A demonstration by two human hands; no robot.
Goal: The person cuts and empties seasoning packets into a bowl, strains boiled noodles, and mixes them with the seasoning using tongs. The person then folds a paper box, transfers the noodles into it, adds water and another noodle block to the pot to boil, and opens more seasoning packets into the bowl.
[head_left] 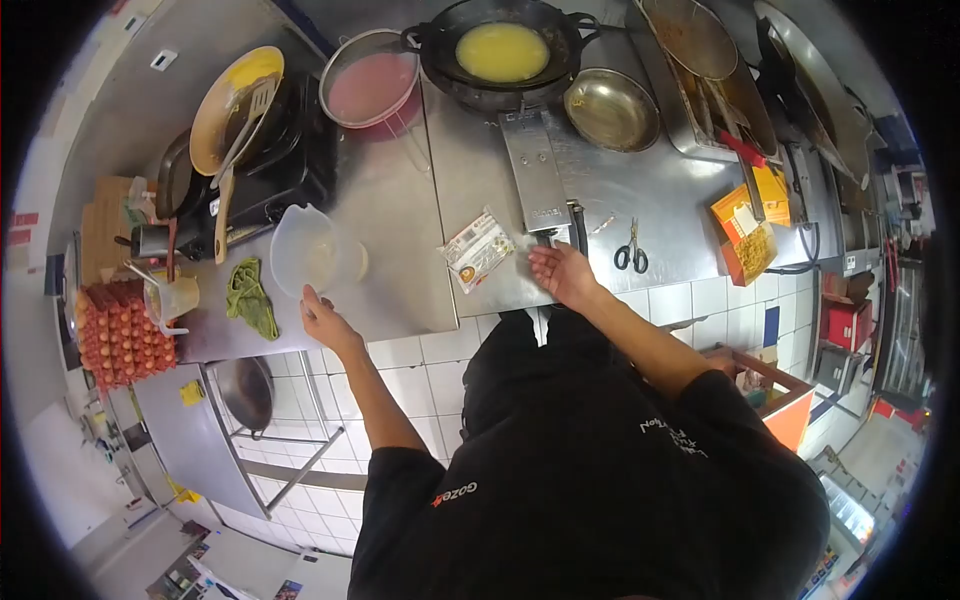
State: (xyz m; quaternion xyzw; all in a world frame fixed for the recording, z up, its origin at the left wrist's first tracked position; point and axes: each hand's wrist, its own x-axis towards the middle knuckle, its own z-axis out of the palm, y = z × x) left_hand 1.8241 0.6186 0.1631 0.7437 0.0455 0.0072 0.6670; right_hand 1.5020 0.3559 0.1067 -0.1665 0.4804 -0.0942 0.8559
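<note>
My left hand (pixel 328 322) is closed at the near edge of a translucent plastic jug (pixel 300 245), where its handle seems to be. The jug stands on the steel counter with a little pale content at the bottom. My right hand (pixel 565 277) is at the counter's front edge, palm partly up, fingers loosely bent and apart, with nothing visible in them. It is just below the front of a gas burner's metal panel (pixel 535 170). A printed plastic packet (pixel 478 250) lies left of it, and black-handled scissors (pixel 631 250) lie to its right. Above the panel, a black wok (pixel 440 65) holds yellow liquid (pixel 502 52).
A sieve (pixel 370 85) over a pink bowl and a steel pan (pixel 612 110) flank the wok. Leftward are a pan with a spatula (pixel 205 140), a green cloth (pixel 250 298) and stacked egg trays (pixel 120 335). An orange box (pixel 748 240) sits at right.
</note>
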